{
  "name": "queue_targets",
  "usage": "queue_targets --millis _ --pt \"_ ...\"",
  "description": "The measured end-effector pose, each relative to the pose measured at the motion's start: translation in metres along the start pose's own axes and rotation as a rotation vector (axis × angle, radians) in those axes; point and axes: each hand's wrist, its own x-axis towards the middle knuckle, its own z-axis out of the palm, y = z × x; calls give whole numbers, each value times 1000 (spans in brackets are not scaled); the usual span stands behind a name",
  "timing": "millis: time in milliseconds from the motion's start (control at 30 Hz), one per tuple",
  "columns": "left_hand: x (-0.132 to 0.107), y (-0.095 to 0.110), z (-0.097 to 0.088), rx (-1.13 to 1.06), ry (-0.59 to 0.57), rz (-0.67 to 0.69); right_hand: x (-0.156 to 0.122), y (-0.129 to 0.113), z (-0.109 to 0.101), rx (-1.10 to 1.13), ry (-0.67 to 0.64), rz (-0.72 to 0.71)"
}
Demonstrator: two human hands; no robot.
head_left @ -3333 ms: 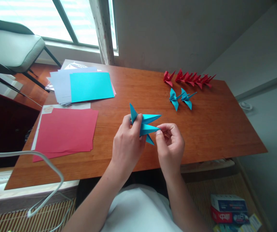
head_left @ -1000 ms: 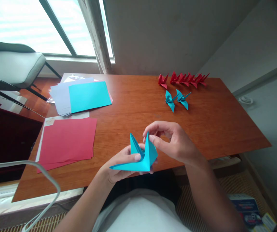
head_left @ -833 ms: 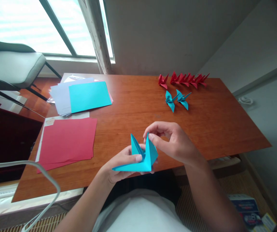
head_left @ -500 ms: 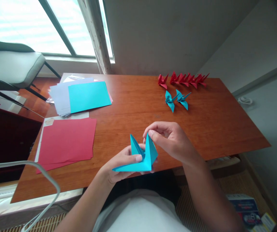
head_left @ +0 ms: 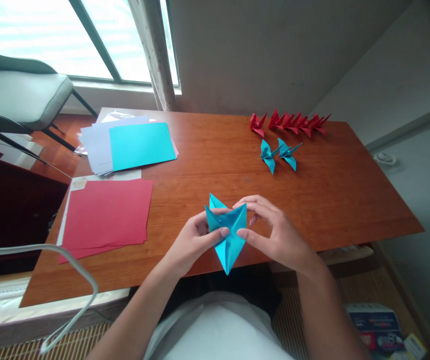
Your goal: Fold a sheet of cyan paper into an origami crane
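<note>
A partly folded blue origami paper [head_left: 229, 250] is held over the near edge of the table, one point facing down toward my body and several points standing up. My left hand [head_left: 196, 237] grips it from the left, thumb pressed on its front face and fingers behind. From the right, my right hand [head_left: 271, 227] pinches its edge, with the thumb in front and the fingers at the back. The paper hides some of the fingertips. Beyond my hands stand two blue paper cranes [head_left: 278, 155] and a row of several red paper cranes [head_left: 293, 122].
On the wooden table [head_left: 200, 145], red paper sheets [head_left: 108, 212] lie at the left. Behind them are blue sheets [head_left: 142, 145] on white papers [head_left: 95, 145]. A white cable [head_left: 83, 277] loops at the front left. A chair [head_left: 20, 95] stands by the window.
The blue paper has been turned, so its long point now faces down rather than left. My right hand has moved from the upper tip to the paper's right side.
</note>
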Motion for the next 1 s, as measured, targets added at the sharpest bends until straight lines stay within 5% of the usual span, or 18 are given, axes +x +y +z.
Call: queue_targets --millis 200,433,767,1000 --pt "-4 5 3 79 24 60 -4 11 5 138 -52 16" --pt "-9 4 7 125 3 148 -4 18 13 265 65 54" --pt "-26 12 1 607 -23 494 -7 18 16 244 173 20" --pt "-32 7 -8 555 -39 515 -9 17 18 213 214 -7"
